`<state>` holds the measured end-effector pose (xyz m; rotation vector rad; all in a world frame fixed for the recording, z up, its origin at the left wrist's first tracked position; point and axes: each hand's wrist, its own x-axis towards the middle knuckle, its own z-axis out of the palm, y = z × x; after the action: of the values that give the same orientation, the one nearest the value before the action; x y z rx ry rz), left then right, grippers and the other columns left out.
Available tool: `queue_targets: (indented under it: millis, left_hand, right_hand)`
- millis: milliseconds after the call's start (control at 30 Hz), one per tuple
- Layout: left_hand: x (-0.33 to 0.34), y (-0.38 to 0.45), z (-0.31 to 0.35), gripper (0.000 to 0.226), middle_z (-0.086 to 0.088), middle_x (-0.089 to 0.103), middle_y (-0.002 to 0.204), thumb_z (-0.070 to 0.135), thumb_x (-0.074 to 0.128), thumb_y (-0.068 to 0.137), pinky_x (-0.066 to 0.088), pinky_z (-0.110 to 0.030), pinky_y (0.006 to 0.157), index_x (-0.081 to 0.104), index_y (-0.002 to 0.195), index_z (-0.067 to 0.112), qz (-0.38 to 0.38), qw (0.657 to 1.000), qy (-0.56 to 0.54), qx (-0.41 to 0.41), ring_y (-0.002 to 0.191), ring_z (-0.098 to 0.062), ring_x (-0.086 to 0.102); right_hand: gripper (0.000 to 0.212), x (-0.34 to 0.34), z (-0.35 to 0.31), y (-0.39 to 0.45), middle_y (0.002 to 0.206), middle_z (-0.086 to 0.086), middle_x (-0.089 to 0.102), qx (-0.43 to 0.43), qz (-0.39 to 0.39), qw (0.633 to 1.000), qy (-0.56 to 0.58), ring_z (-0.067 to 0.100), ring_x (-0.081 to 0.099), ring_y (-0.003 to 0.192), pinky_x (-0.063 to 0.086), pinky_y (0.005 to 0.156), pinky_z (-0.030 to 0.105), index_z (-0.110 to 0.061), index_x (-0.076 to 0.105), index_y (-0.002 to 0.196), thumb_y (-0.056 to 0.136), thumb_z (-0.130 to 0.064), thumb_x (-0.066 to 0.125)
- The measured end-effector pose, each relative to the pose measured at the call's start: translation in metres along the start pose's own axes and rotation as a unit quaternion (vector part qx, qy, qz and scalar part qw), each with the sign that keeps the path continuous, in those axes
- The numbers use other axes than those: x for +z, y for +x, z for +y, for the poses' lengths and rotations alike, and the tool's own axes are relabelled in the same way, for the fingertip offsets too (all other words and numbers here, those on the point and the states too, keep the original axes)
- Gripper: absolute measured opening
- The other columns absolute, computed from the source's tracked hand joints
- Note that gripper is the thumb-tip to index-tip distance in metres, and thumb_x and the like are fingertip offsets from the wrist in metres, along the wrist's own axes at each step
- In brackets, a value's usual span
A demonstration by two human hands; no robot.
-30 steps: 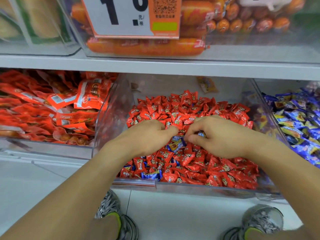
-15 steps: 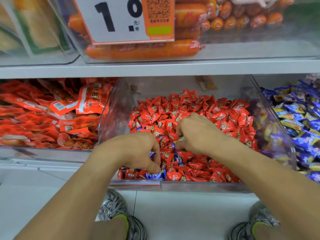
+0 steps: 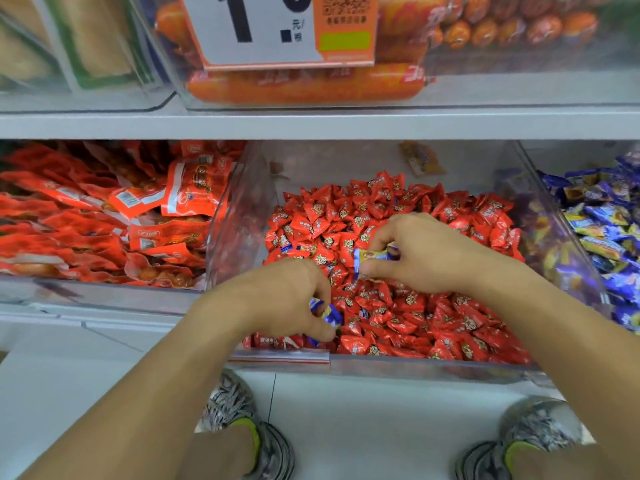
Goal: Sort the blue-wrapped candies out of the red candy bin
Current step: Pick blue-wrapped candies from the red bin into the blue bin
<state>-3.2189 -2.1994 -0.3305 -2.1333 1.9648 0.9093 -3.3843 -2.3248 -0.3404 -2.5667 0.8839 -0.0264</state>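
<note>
Left hand [image 3: 291, 299]: we pinch a blue candy [image 3: 327, 313] near the bin's front wall [image 3: 433, 367].
Right hand [image 3: 415, 252]: we pinch another blue-and-yellow candy [image 3: 372, 255] above the red candies [image 3: 433, 313].

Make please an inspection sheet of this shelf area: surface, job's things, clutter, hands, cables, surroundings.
Surface: grey shelf above; clear middle bin on the lower level.
Job's things: red candies fill the middle bin; one blue candy in the right hand, another blue candy in the left; a few more blue ones lie among the red near the front left.
Clutter: a yellowish packet at the bin's back.
Hands: left hand in a pinching grip at the bin's front; right hand in a pinching grip over the pile.
Cables: nothing seen.
Surroundings: orange packs left; blue candy bin right; price tag above; shoes below.
</note>
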Motion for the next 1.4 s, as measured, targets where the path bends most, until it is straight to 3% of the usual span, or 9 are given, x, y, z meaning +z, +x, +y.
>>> queue_targets:
  millis: [200,367,533,700,833,900,1033,1200,1400]
  left_hand:
    - [-0.013,-0.005,-0.009,0.021,0.009,0.064,0.086,0.048,0.061,0.091,0.049,-0.032,0.070,0.055,0.087,0.028,0.043,0.993,-0.107,-0.016,0.066,-0.009,0.055]
    - [-0.016,-0.009,-0.008,0.018,0.010,0.069,0.094,0.043,0.064,0.090,0.055,-0.033,0.067,0.055,0.095,0.029,0.035,0.989,-0.139,-0.021,0.053,-0.001,0.059]
    - [-0.013,-0.005,-0.008,0.019,-0.005,0.071,0.092,0.031,0.061,0.094,0.056,-0.045,0.068,0.060,0.112,0.028,0.046,0.991,-0.118,-0.054,0.052,-0.013,0.055]
    - [-0.016,-0.007,-0.006,0.021,-0.008,0.065,0.081,0.033,0.058,0.092,0.053,-0.037,0.064,0.060,0.099,0.014,0.084,0.988,-0.054,-0.115,0.060,-0.020,0.058]
    - [-0.013,-0.005,-0.003,0.025,-0.005,0.055,0.078,0.037,0.051,0.095,0.040,-0.031,0.055,0.053,0.093,0.012,0.101,0.985,-0.020,-0.136,0.062,-0.017,0.050]
    - [-0.012,-0.004,-0.002,0.025,-0.002,0.050,0.079,0.038,0.050,0.095,0.036,-0.029,0.054,0.051,0.096,0.012,0.124,0.982,-0.006,-0.145,0.063,-0.015,0.048]
    - [-0.012,-0.005,0.000,0.021,-0.001,0.052,0.079,0.036,0.053,0.092,0.037,-0.030,0.055,0.052,0.096,0.015,0.148,0.981,0.008,-0.125,0.064,-0.013,0.048]
    - [-0.001,0.002,0.028,0.008,0.009,0.062,0.073,0.025,0.055,0.087,0.048,-0.028,0.058,0.063,0.086,0.029,0.134,0.986,-0.092,0.030,0.062,-0.008,0.055]
    - [0.019,0.028,0.027,0.026,0.003,0.062,0.087,0.044,0.070,0.082,0.043,-0.028,0.061,0.065,0.099,0.025,0.100,0.993,0.062,0.012,0.084,-0.022,0.059]
  right_hand:
    - [0.019,-0.013,0.005,-0.008,0.092,-0.006,0.051,-0.004,-0.033,0.998,0.045,0.007,0.050,0.077,0.036,0.070,0.029,-0.023,0.060,0.093,0.098,-0.040,0.054]
    - [0.014,-0.005,0.001,-0.010,0.095,-0.004,0.050,-0.005,-0.068,0.998,0.012,0.018,0.049,0.090,0.042,0.081,0.037,-0.018,0.053,0.098,0.102,-0.029,0.046]
    - [0.025,-0.013,-0.010,-0.011,0.080,0.002,0.052,0.024,-0.079,0.996,0.022,0.016,0.046,0.068,0.037,0.061,0.036,-0.010,0.051,0.083,0.099,-0.027,0.042]
    - [0.042,-0.011,-0.007,-0.007,0.066,0.000,0.051,0.033,-0.040,0.999,-0.007,0.016,0.046,0.060,0.031,0.054,0.033,-0.013,0.048,0.075,0.100,-0.047,0.044]
    - [0.018,-0.008,-0.009,-0.007,0.084,-0.009,0.062,0.000,-0.086,0.996,-0.015,0.011,0.055,0.080,0.037,0.066,0.026,-0.026,0.064,0.107,0.100,-0.036,0.052]
    - [0.032,-0.003,-0.011,-0.007,0.105,-0.006,0.068,-0.022,-0.102,0.993,-0.055,0.015,0.058,0.101,0.040,0.079,0.024,-0.029,0.064,0.123,0.093,-0.040,0.063]
    - [0.026,0.012,-0.008,-0.001,0.080,0.000,0.068,-0.021,-0.060,0.991,-0.120,0.024,0.063,0.082,0.053,0.072,0.035,-0.022,0.069,0.085,0.083,-0.047,0.073]
    - [0.027,0.009,-0.003,0.000,0.064,-0.001,0.059,-0.014,-0.051,0.996,-0.068,0.025,0.058,0.068,0.051,0.064,0.041,-0.020,0.058,0.066,0.089,-0.032,0.066]
    - [0.032,-0.007,0.008,-0.010,0.076,-0.001,0.065,-0.017,0.081,0.997,-0.007,0.018,0.061,0.073,0.051,0.070,0.039,-0.018,0.063,0.081,0.097,-0.043,0.053]
